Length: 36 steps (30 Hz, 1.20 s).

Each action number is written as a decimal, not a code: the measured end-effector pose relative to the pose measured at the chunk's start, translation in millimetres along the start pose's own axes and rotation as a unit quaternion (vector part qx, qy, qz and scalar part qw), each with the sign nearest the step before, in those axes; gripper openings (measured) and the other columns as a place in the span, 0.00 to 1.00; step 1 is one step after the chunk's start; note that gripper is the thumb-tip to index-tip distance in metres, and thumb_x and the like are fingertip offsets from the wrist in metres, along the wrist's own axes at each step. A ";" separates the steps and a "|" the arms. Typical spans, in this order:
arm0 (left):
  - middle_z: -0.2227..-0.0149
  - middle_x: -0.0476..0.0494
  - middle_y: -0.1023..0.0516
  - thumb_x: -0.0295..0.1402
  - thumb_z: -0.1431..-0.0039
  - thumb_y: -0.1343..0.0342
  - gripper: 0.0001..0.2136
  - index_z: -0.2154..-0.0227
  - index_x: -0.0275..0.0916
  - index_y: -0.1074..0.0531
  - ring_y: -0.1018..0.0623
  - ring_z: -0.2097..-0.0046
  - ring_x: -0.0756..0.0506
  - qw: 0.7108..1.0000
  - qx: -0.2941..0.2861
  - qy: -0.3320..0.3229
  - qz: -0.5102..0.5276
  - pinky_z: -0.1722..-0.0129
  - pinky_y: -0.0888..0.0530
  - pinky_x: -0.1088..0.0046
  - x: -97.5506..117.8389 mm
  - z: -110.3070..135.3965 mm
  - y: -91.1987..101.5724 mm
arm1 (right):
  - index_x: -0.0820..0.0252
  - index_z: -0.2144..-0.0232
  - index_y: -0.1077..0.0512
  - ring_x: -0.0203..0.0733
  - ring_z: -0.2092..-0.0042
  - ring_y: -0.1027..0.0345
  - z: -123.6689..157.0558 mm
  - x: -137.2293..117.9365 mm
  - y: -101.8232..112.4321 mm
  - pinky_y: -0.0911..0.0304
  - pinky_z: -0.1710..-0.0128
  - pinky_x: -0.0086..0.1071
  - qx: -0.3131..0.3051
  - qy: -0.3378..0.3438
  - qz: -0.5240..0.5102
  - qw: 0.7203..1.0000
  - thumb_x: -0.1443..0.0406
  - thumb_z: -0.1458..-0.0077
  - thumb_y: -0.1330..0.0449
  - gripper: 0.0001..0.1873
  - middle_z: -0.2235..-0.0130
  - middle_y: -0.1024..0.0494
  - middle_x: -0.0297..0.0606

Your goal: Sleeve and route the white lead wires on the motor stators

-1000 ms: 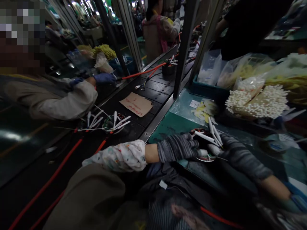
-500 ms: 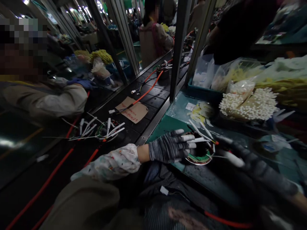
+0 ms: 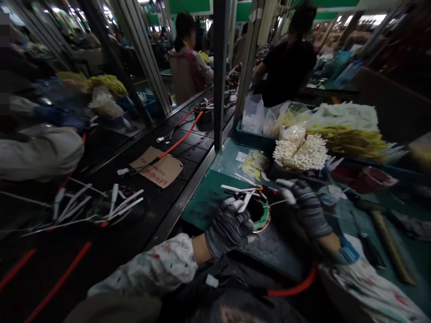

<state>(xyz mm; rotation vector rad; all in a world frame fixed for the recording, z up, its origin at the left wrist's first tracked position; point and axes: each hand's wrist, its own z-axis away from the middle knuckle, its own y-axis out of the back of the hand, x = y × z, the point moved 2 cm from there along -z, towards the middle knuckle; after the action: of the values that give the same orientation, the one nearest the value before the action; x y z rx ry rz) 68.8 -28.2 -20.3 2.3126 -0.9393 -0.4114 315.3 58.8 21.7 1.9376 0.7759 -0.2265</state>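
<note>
A round motor stator with green insulation and copper-coloured windings lies on the bench in front of me. White sleeves and thin wires stick out of its top. My left hand, in a grey striped glove with white fingertips, curls at the stator's left side, closed on a white sleeve. My right hand, gloved alike, is to the right of the stator, its fingertips drawn together beside a dark wire end with red on it; what they hold is blurred. An orange-red cable curves below the stator, near my lap.
On the left conveyor lie more stators with white sleeves and a marked cardboard piece. A metal post stands at its edge. White-tipped bundles, a hammer and a screwdriver are at right. Co-workers sit nearby.
My left hand has gone from outstretched fingers over the sleeves to curled around one. My right hand has come from a blurred sweep to beside the stator's wires. The head view has shifted right.
</note>
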 end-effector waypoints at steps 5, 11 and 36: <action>0.58 0.46 0.17 0.54 0.37 0.37 0.18 0.62 0.42 0.22 0.23 0.44 0.35 0.999 -0.035 -0.015 0.016 0.34 0.33 0.49 -7.5 2.5 -7.4 | 0.58 0.53 0.18 0.72 0.34 0.39 -69.4 -5.4 1.4 0.51 0.34 0.70 0.046 0.018 0.182 0.982 0.59 0.37 0.37 0.14 0.35 0.25 0.56; 0.56 0.46 0.17 0.56 0.36 0.38 0.20 0.60 0.43 0.22 0.23 0.43 0.34 0.991 -0.129 -0.023 0.034 0.34 0.33 0.46 -9.1 5.7 -18.2 | 0.59 0.63 0.21 0.71 0.35 0.40 -105.9 -1.9 -16.9 0.49 0.37 0.67 0.005 0.069 0.236 0.969 0.63 0.42 0.37 0.07 0.38 0.25 0.57; 0.57 0.43 0.18 0.53 0.38 0.34 0.19 0.58 0.42 0.21 0.24 0.42 0.34 0.985 -0.161 -0.006 0.055 0.38 0.29 0.49 -11.3 2.3 -13.3 | 0.57 0.69 0.21 0.58 0.51 0.25 -106.5 -8.9 10.7 0.32 0.46 0.52 0.013 0.026 0.042 0.999 0.62 0.50 0.33 0.05 0.55 0.16 0.49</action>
<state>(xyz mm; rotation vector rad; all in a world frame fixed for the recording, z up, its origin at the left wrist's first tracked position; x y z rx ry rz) 66.7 -13.6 -29.8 1.9580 -0.9268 -0.4911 296.8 143.1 85.6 2.0024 0.7265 -0.1349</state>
